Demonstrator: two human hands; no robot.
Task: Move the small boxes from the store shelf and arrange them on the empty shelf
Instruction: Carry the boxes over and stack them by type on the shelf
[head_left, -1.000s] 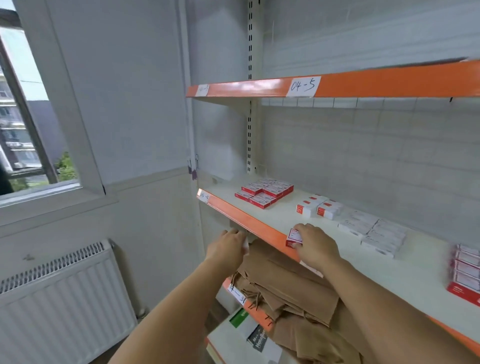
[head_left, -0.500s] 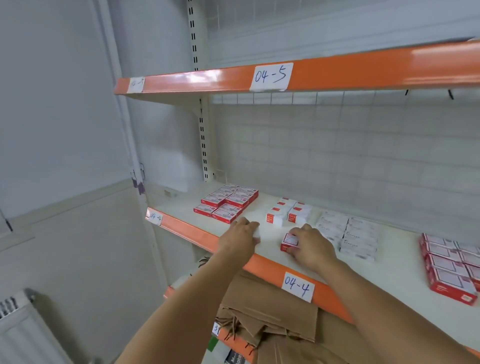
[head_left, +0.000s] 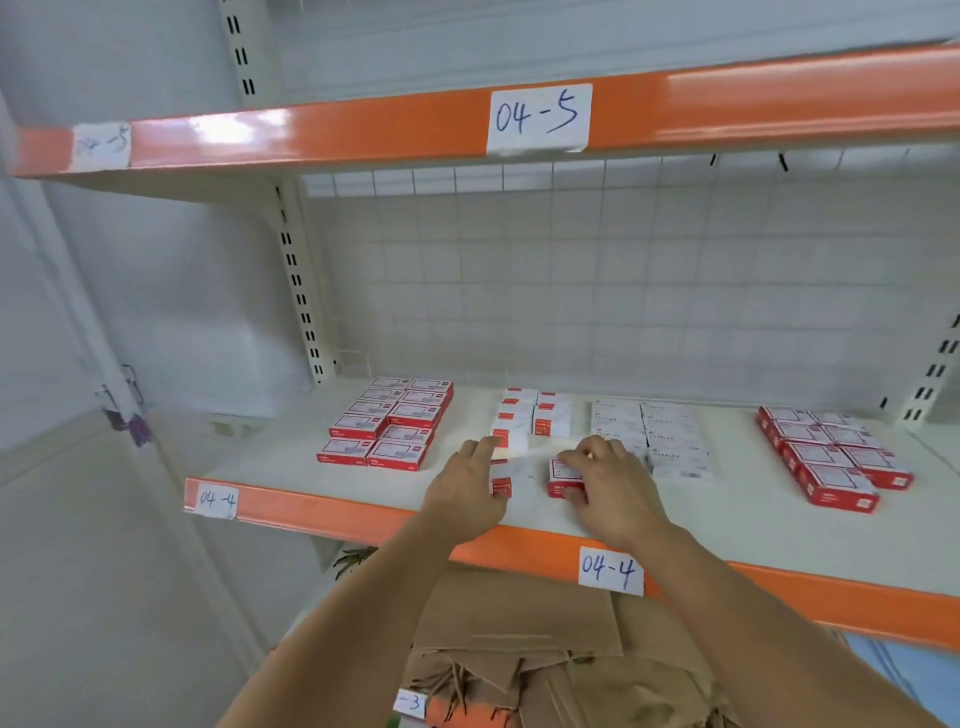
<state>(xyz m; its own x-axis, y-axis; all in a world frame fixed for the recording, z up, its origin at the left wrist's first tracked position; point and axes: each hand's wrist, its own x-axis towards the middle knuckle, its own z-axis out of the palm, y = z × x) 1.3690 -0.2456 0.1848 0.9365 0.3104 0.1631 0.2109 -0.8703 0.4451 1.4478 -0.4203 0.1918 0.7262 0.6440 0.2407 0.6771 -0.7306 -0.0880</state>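
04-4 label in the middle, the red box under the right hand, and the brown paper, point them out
04-4 label (head_left: 610, 569), head view, middle of the white tag.
red box (head_left: 560, 478), head view, its visible left part.
brown paper (head_left: 519, 613), head view, top flat sheet.

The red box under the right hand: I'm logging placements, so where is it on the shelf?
In the head view the red box lies near the front of shelf 04-4, under the right hand, just right of the left hand.
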